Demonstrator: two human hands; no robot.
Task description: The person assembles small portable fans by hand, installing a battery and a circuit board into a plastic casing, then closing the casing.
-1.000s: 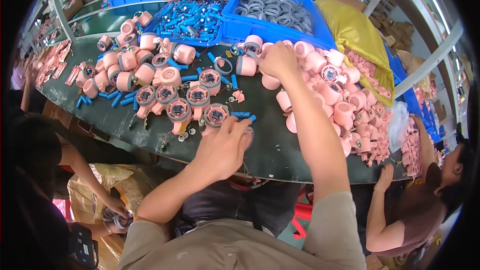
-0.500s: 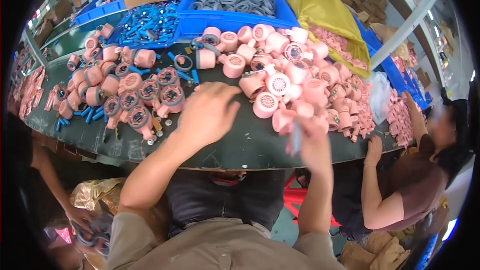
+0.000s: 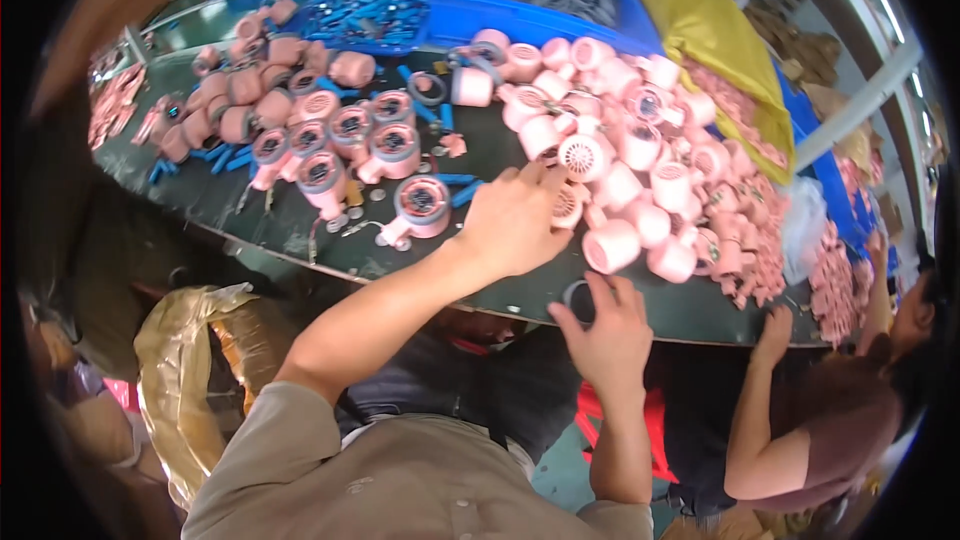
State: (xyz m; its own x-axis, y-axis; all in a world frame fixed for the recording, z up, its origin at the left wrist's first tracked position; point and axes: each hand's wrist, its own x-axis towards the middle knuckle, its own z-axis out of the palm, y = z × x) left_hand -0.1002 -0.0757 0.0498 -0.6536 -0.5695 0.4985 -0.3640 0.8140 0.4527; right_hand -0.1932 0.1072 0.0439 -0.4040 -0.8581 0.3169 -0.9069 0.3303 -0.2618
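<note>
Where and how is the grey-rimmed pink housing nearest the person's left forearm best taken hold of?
Likely best by its round side wall, from above on the near side. The pink housing sits with its grey rim upward, so a grip could straddle the wall without pressing the circuitry. Its handle points near-left, and blue cylinders crowd its far-right side.

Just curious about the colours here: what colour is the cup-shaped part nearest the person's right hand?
The cup-shaped part is pink, best seen in the head view.
</note>
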